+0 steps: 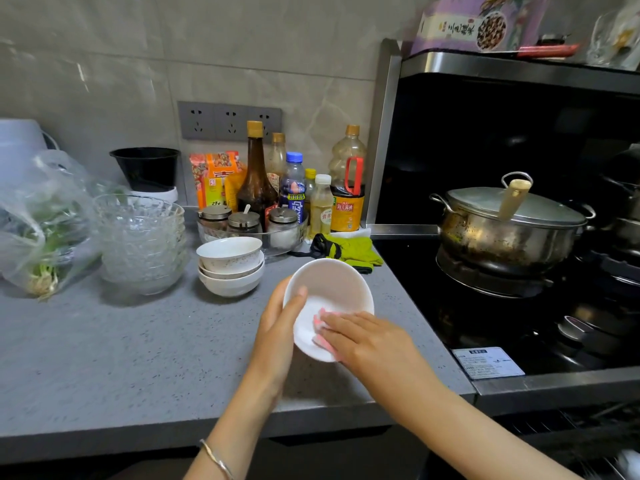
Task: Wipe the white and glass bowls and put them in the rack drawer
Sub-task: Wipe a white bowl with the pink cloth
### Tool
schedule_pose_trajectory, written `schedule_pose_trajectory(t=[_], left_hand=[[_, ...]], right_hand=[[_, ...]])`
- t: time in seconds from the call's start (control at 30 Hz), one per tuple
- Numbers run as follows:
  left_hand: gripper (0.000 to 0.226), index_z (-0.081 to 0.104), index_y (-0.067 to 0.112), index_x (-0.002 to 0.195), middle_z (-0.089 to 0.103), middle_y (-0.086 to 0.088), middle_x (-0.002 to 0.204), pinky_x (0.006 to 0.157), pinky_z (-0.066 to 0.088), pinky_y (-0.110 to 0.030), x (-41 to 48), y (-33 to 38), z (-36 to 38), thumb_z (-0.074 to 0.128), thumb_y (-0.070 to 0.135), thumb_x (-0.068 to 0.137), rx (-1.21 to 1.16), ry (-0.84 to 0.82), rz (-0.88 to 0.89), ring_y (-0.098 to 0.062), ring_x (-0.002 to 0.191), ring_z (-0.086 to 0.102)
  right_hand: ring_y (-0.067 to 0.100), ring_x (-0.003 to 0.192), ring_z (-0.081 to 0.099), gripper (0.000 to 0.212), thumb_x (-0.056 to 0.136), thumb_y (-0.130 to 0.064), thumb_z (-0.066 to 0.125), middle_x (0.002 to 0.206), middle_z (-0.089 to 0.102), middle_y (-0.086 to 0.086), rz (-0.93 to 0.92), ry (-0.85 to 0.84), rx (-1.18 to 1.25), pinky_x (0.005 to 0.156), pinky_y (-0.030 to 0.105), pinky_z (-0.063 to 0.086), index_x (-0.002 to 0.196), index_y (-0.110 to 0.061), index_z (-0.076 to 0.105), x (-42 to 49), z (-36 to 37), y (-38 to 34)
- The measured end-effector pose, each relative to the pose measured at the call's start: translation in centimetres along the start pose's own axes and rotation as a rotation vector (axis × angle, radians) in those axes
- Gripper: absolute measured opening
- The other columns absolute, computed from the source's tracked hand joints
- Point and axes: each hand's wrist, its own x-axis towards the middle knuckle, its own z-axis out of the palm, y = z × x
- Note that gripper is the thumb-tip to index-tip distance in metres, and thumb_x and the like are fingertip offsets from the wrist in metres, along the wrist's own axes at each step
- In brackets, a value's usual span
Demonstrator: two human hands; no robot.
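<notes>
Over grey speckled counter [138, 358], gripping round white ceramic bowl [329, 285] in left hand [277, 327], pressing pink cloth [320, 322] inside with flat right hand [367, 337], best swept base to rim, clear glass bowls [142, 244] stacked left of grip.

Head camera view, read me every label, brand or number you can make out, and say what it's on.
"海天酱油": orange label on the large soy sauce bottle.
"营养": apparently, on the small pale bottle; the rest is blurred.
Too blurred: Chinese characters on the purple box atop the hood.
Too small: labels on the blue-capped bottle, orange packets and stove sticker.
</notes>
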Motion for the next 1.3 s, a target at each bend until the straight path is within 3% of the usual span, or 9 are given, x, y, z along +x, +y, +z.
schedule_pose_trajectory(t=[0.17, 0.3, 0.4, 0.63, 0.83, 0.97, 1.03, 1.17, 1.3], left_hand=[[0.029, 0.061, 0.038, 0.108, 0.068, 0.001, 0.109, 0.071, 0.050, -0.022, -1.2, -1.5, 2.1, 0.049, 0.015, 0.096, -0.067, 0.108, -0.004, -0.013, 0.099, 0.064], [0.023, 0.062, 0.033, 0.103, 0.067, 0.004, 0.107, 0.081, 0.048, -0.025, 0.2, -0.5, 0.1, 0.043, 0.019, 0.099, 0.168, -0.037, 0.013, -0.014, 0.100, 0.062], [0.021, 0.063, 0.027, 0.106, 0.070, 0.001, 0.107, 0.084, 0.048, -0.024, 1.1, -0.1, -1.0, 0.044, 0.021, 0.100, 0.301, -0.184, -0.062, -0.012, 0.097, 0.065], [0.027, 0.068, 0.023, 0.109, 0.074, 0.004, 0.101, 0.072, 0.051, -0.016, 1.2, 0.5, -0.9, 0.043, 0.030, 0.100, 0.333, -0.360, -0.258, -0.006, 0.090, 0.068], [0.020, 0.064, 0.023, 0.104, 0.072, 0.002, 0.101, 0.073, 0.052, -0.018, 1.1, 0.5, -0.3, 0.045, 0.028, 0.099, 0.264, -0.176, -0.194, -0.009, 0.087, 0.067], [0.022, 0.065, 0.020, 0.106, 0.071, -0.004, 0.099, 0.082, 0.052, -0.027, 0.5, -0.3, 0.6, 0.047, 0.029, 0.098, 0.173, -0.090, -0.256, -0.015, 0.091, 0.067], [0.029, 0.064, 0.016, 0.115, 0.071, -0.010, 0.105, 0.091, 0.052, -0.037, 0.2, -0.5, 0.9, 0.047, 0.032, 0.097, 0.118, -0.087, -0.304, -0.022, 0.100, 0.067], [0.026, 0.061, 0.020, 0.117, 0.070, -0.001, 0.108, 0.074, 0.051, -0.021, 0.6, 0.0, 0.8, 0.044, 0.029, 0.099, 0.130, -0.054, -0.189, -0.012, 0.097, 0.067], [0.025, 0.062, 0.021, 0.115, 0.069, -0.005, 0.109, 0.077, 0.049, -0.027, 0.6, 0.2, 0.9, 0.044, 0.027, 0.099, 0.113, -0.015, -0.140, -0.019, 0.101, 0.064]], right_hand=[[0.012, 0.063, 0.067, 0.034, 0.089, -0.021, 0.040, 0.102, 0.072, -0.012, 0.177, -0.055, 0.148, 0.035, 0.022, 0.043, 0.089, -0.019, 0.074, 0.4, -0.1, -2.5], [0.016, 0.090, 0.071, 0.032, 0.099, -0.023, 0.044, 0.111, 0.072, -0.001, -0.034, -0.028, 0.077, 0.073, 0.031, 0.055, 0.100, -0.015, 0.076, -1.4, 0.4, 0.0], [0.022, 0.114, 0.063, 0.041, 0.091, -0.012, 0.038, 0.124, 0.065, 0.007, -0.275, -0.193, -0.187, 0.105, 0.040, 0.035, 0.117, -0.012, 0.069, -2.4, -0.3, 2.7], [0.021, 0.137, 0.035, 0.056, 0.083, -0.006, 0.039, 0.144, 0.047, 0.006, -0.390, -0.277, -0.391, 0.114, 0.043, 0.013, 0.138, -0.012, 0.047, -1.6, -2.2, 4.2], [0.022, 0.118, 0.060, 0.052, 0.070, -0.024, 0.063, 0.133, 0.059, 0.006, -0.051, -0.399, 0.011, 0.101, 0.039, 0.046, 0.121, -0.014, 0.066, -2.4, -1.5, 1.0], [0.019, 0.118, 0.058, 0.063, 0.084, -0.044, 0.051, 0.148, 0.043, 0.001, 0.160, -0.493, 0.301, 0.091, 0.032, 0.053, 0.141, -0.017, 0.045, -1.7, -2.6, -1.7], [0.019, 0.119, 0.058, 0.069, 0.082, -0.048, 0.051, 0.145, 0.048, 0.004, 0.173, -0.459, 0.232, 0.092, 0.029, 0.050, 0.141, -0.012, 0.044, -1.1, -2.5, -1.5], [0.022, 0.109, 0.066, 0.072, 0.054, -0.050, 0.081, 0.118, 0.068, 0.011, 0.124, -0.452, -0.101, 0.089, 0.035, 0.053, 0.113, -0.011, 0.071, 0.1, -1.8, -0.5], [0.016, 0.076, 0.072, 0.045, 0.043, -0.028, 0.094, 0.094, 0.075, 0.006, 0.137, -0.320, -0.077, 0.047, 0.022, 0.049, 0.083, -0.017, 0.078, 0.1, -1.7, -1.8]])
